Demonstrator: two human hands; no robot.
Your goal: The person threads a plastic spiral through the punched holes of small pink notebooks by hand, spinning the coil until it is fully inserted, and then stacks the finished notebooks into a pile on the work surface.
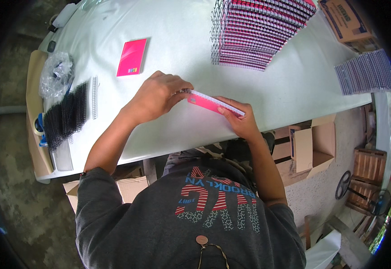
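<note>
A pink notebook (pixel 206 103) is held edge-up over the near part of the table, its white page edge with a row of holes or binding on top. My right hand (pixel 244 120) grips its right end, with the thumb on the pink cover. At the left end, the fingers of my left hand (pixel 163 94) are pinched together on the corner. A small dark bit shows between those fingers; I cannot tell whether it is part of a spiral. A flat pink notebook (pixel 132 57) lies farther off to the left.
Black spiral coils (pixel 67 114) lie in a heap at the left, beside a clear plastic bag (pixel 56 75) and a roll of tape (pixel 39 124). A tall stack of spiral-bound notebooks (pixel 258 38) stands far right. Beyond are another stack (pixel 366 73) and a cardboard box (pixel 344 20).
</note>
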